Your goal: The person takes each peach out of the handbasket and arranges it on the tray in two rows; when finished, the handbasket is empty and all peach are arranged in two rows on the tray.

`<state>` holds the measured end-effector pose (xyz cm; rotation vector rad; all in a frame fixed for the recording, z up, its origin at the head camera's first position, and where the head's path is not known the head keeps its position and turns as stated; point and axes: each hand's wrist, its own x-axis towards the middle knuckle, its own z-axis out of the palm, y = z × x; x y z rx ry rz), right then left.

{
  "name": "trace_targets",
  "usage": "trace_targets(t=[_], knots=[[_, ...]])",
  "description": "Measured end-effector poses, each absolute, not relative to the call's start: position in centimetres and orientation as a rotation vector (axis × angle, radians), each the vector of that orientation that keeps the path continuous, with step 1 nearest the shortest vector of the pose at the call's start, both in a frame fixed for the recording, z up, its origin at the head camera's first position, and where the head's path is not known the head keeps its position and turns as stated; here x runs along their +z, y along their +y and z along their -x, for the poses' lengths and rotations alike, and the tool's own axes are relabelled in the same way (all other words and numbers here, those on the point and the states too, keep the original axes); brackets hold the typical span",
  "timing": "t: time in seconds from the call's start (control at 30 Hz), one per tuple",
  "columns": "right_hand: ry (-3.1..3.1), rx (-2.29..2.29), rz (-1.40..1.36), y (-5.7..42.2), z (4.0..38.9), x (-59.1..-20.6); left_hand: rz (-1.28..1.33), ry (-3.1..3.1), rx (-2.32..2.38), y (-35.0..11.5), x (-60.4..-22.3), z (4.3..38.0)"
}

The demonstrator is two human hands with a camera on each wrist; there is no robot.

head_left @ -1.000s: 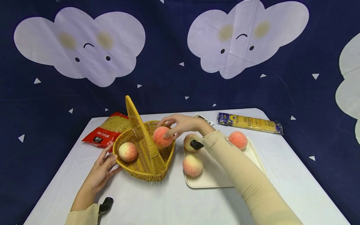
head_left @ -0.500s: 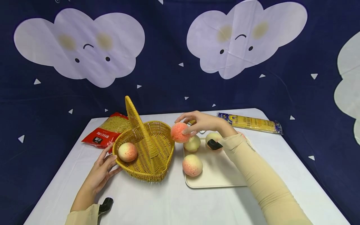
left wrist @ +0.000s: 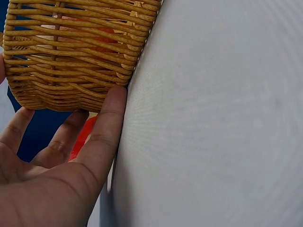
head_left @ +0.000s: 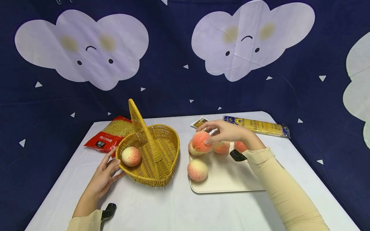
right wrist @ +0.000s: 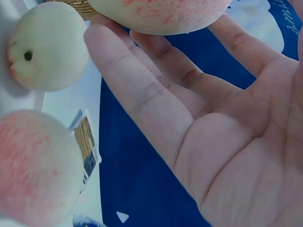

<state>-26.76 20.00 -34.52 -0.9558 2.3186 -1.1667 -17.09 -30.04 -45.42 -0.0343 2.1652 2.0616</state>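
Observation:
My right hand (head_left: 229,131) holds a pink peach (head_left: 200,142) between its fingers and thumb, above the left back part of a cream tray (head_left: 231,185). That peach partly covers a paler peach (head_left: 193,150) behind it. At the tray's front left lies another peach (head_left: 198,170); two more, a pink peach (head_left: 222,147) and a redder peach (head_left: 240,146), sit farther right, partly hidden. Spread fingers of my left hand (head_left: 101,178) touch the left side of a wicker basket (head_left: 172,150), as the left wrist view (left wrist: 97,146) confirms. One peach (head_left: 131,156) lies in the basket's left half.
A red-ended pasta bag (head_left: 111,134) lies behind the basket at left. Long yellow spaghetti in a pack (head_left: 257,126) rests at the back right. A small printed packet (head_left: 199,122) is behind the tray. The basket's tall handle (head_left: 141,125) arches over its middle.
My right hand has carried the pink peach out of the basket, rightward to above the tray. My left hand, the basket and its remaining peach have stayed in place.

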Motion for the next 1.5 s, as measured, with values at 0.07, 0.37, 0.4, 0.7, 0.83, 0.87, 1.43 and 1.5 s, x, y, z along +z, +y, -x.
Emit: trace_targets(t=[0.07, 0.37, 0.4, 0.7, 0.83, 0.87, 1.43, 1.5], knots=[[2.324, -1.156, 0.954, 20.7, 26.2, -34.6, 0.037, 2.165, 2.061, -30.0, -45.5, 17.1], [2.238, -1.237, 0.891, 23.3, 23.7, -35.6, 0.034, 2.159, 2.06, -30.1, -45.5, 17.2], [2.246, -1.232, 0.898, 23.5, 23.5, -35.8, 0.034, 2.159, 2.06, -30.0, -45.5, 17.2], [2.31, -1.13, 0.863, 25.2, 22.1, -38.0, 0.039, 2.156, 2.067, -29.9, -45.5, 17.2], [2.248, -1.168, 0.795, 25.8, 21.7, -38.8, 0.046, 2.158, 2.067, -29.9, -45.5, 17.2], [2.23, -1.18, 0.778, 25.8, 21.6, -38.9, 0.045, 2.158, 2.067, -29.9, -45.5, 17.2], [2.195, -1.222, 0.696, 26.1, 20.9, -41.5, 0.039, 2.156, 2.061, -30.1, -45.5, 17.1], [2.204, -1.215, 0.678, 26.1, 20.8, -41.6, 0.033, 2.146, 2.068, -30.1, -45.5, 17.2]])
